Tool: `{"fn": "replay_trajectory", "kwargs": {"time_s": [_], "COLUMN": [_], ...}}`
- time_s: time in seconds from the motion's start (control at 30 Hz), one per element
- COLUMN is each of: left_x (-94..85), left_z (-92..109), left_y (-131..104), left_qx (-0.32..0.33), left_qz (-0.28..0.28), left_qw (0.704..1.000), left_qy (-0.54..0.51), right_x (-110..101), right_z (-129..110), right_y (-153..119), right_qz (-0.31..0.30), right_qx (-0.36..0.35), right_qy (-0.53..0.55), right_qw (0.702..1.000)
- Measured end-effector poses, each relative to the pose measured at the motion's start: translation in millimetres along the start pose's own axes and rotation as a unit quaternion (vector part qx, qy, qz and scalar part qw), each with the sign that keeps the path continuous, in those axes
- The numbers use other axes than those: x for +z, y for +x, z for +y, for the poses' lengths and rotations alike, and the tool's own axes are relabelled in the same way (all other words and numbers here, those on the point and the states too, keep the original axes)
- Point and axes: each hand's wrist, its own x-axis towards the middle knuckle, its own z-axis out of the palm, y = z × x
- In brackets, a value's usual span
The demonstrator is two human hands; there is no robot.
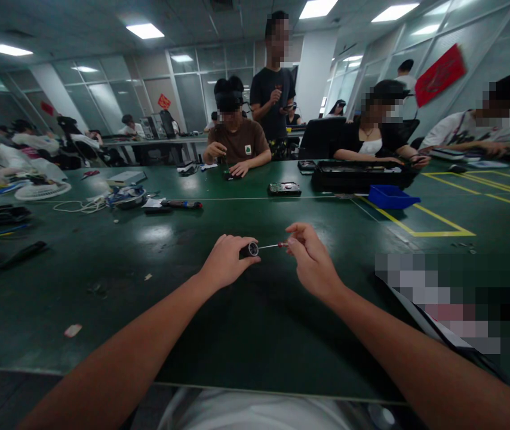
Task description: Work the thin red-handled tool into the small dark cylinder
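Observation:
Near the middle of the green table [178, 352], my left hand [227, 261] is closed round a short black cylindrical part [249, 249] with a pale ring at its end, which faces right. My right hand [313, 260] pinches the red handle of a small screwdriver [280, 245]. The thin metal shaft points left, and its tip is at the ringed end of the part. Whether the tip is inside or just touching cannot be made out.
Beyond my hands lie a metal device [284, 189], a blue tray [392, 197] and a black tool [181, 204]. A long screwdriver [24, 254] is at the left. Papers [434, 304] lie at the right. Several people sit across the table; one person [273, 89] stands.

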Motion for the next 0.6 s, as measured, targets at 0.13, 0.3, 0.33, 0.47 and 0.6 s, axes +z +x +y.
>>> {"fn": "replay_trajectory", "kwargs": {"time_s": [0.13, 0.3, 0.33, 0.47, 0.6], "left_x": [-0.5, 3.5, 4.3, 4.8, 2.3], "left_z": [0.1, -1.0, -1.5, -3.5, -2.6], "left_y": [-0.1, -0.6, -0.8, -1.0, -0.4], "left_qx": [-0.001, 0.003, 0.003, 0.003, -0.006], "left_qz": [-0.003, -0.008, -0.011, -0.007, 0.002], "left_qw": [1.0, 1.0, 1.0, 1.0, 1.0], "left_qy": [-0.001, 0.01, 0.011, 0.004, -0.007], "right_x": [0.3, -0.7, -0.7, 0.7, 4.5], "right_z": [-2.6, -6.8, -6.1, -0.4, 3.2], "right_y": [1.2, 2.4, 2.2, 1.8, 5.5], "right_qz": [-0.007, -0.011, -0.008, 0.006, 0.028], "right_qx": [0.019, 0.032, 0.027, 0.017, 0.05], "right_qy": [0.022, -0.023, -0.037, -0.017, 0.1], "right_qw": [1.0, 0.999, 0.999, 1.0, 0.993]}}
